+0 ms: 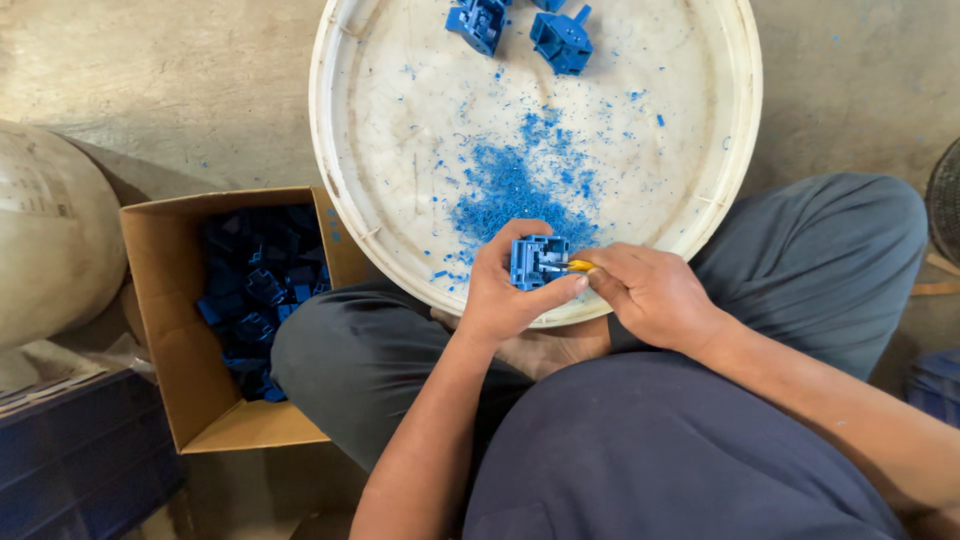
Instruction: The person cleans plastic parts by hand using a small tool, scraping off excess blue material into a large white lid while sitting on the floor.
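1. A person seated cross-legged on the floor grips a blue plastic part (537, 262) in the left hand (505, 295), fingers closed around its left side and thumb pressed under its lower edge, apparently to steady it with the open face turned up.
2. The right hand (650, 295) is clamped on a small yellow-handled tool (578, 266), its tip meeting the part's right side; the part sits between both hands, touching each.
3. The work is held over the near rim of a round white tray (735, 150), likely so that trimmings drop inside: blue shavings (510, 190) lie heaped just beyond the hands.
4. Two more blue parts (520, 28) rest at the tray's far edge, well apart from the hands.
5. A cardboard box (165, 330) of similar blue parts stands by the person's left knee, beside the tray's left edge.
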